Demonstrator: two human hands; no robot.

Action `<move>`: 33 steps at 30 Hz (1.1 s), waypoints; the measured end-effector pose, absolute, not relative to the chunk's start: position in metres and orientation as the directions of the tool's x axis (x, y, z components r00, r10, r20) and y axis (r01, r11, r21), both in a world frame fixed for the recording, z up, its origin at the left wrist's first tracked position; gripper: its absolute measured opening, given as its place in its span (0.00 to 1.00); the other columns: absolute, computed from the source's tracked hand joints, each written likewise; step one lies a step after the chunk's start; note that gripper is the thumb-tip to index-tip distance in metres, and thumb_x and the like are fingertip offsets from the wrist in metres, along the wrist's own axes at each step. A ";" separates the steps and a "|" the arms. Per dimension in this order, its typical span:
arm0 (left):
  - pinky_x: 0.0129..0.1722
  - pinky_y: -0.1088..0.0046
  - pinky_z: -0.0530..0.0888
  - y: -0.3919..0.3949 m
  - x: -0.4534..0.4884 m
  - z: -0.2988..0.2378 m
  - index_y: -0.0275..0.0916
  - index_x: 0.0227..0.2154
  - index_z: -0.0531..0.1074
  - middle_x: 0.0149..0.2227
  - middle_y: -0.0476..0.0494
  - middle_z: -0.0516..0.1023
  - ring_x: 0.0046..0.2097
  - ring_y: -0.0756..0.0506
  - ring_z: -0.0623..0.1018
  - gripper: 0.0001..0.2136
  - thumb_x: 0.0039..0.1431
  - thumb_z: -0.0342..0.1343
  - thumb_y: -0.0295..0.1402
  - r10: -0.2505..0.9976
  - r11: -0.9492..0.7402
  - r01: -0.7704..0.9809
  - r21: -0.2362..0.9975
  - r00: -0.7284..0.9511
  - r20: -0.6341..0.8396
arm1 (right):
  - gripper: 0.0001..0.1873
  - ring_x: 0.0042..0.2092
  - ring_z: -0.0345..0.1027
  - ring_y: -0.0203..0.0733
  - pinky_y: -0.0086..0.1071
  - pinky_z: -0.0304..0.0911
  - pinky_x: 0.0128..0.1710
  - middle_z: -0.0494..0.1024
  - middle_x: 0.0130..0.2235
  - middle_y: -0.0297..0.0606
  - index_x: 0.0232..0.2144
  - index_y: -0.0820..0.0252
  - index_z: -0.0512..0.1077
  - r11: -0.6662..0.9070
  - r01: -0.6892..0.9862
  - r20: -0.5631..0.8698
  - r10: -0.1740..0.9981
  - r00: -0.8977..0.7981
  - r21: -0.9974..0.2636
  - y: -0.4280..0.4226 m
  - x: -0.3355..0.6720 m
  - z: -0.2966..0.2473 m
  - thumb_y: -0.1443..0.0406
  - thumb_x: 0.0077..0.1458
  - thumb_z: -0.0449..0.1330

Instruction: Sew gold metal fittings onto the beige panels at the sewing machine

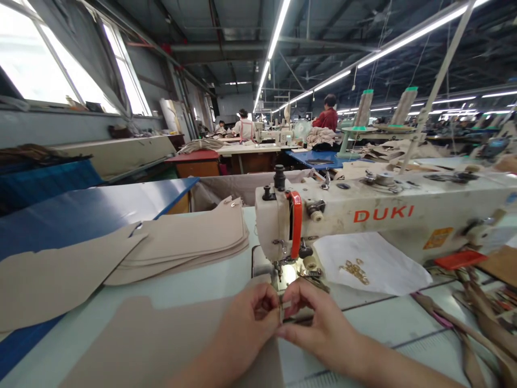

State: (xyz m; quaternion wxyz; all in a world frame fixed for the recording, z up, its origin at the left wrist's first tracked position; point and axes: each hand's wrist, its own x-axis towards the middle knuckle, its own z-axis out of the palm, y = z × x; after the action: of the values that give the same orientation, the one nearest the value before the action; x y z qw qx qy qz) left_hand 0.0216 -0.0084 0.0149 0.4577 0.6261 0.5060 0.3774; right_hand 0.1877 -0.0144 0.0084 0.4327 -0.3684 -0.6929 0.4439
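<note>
My left hand (252, 318) and my right hand (319, 323) meet just in front of the needle area of a sewing machine (335, 210). Both are closed, fingertips pinching a small beige strip (286, 305); the fingers hide most of it, and I cannot tell whether a metal ring is on it. Under my left hand and forearm lies a flat beige fabric panel (161, 334). Right of the lit presser foot, a white sheet (388, 264) carries several small gold-coloured metal rings (355, 271).
Several cut beige panels (194, 237) are stacked at left, another panel (60, 275) overlapping them. Fabric straps (484, 318) trail along the table's right side. Thread cones (363, 109) stand behind the machine. A person in red (326, 114) and others sit farther back.
</note>
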 end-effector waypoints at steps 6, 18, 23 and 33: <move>0.29 0.76 0.67 -0.013 0.021 0.017 0.39 0.23 0.66 0.25 0.52 0.69 0.28 0.49 0.70 0.03 0.44 0.52 0.25 0.980 -0.108 0.263 0.959 0.192 0.058 | 0.05 0.33 0.66 0.36 0.28 0.61 0.35 0.73 0.29 0.35 0.27 0.59 0.71 0.478 0.173 0.395 0.843 -0.366 -0.861 -0.010 0.193 0.009 0.65 0.53 0.60; 0.31 0.76 0.70 -0.010 0.024 0.014 0.38 0.19 0.66 0.26 0.50 0.72 0.29 0.49 0.73 0.06 0.42 0.58 0.27 0.991 -0.073 0.037 0.997 0.112 0.068 | 0.05 0.31 0.67 0.34 0.25 0.61 0.33 0.75 0.28 0.34 0.25 0.61 0.71 0.537 0.191 0.499 0.840 -0.211 -0.822 -0.011 0.184 0.008 0.70 0.53 0.58; 0.31 0.76 0.71 -0.007 0.025 0.019 0.38 0.21 0.68 0.25 0.51 0.73 0.29 0.50 0.73 0.07 0.39 0.62 0.28 0.993 -0.006 -0.020 1.000 0.118 0.008 | 0.05 0.30 0.66 0.35 0.27 0.60 0.32 0.73 0.27 0.35 0.24 0.62 0.71 0.483 0.207 0.447 0.872 -0.200 -0.851 -0.008 0.185 0.004 0.69 0.51 0.59; 0.33 0.76 0.73 -0.012 0.023 0.017 0.39 0.23 0.68 0.26 0.51 0.74 0.30 0.50 0.75 0.05 0.45 0.60 0.28 0.989 -0.130 0.096 0.987 0.090 0.121 | 0.10 0.26 0.65 0.31 0.24 0.59 0.28 0.73 0.25 0.30 0.28 0.61 0.68 0.129 -0.200 0.182 0.944 -0.276 -0.971 -0.004 0.187 -0.001 0.62 0.47 0.65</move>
State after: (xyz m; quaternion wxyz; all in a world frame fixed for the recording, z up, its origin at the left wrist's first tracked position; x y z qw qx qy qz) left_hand 0.0227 -0.0124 0.0166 0.4620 0.5757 0.4709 0.4831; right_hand 0.1867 -0.0041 -0.0009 0.5013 -0.3326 -0.5595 0.5702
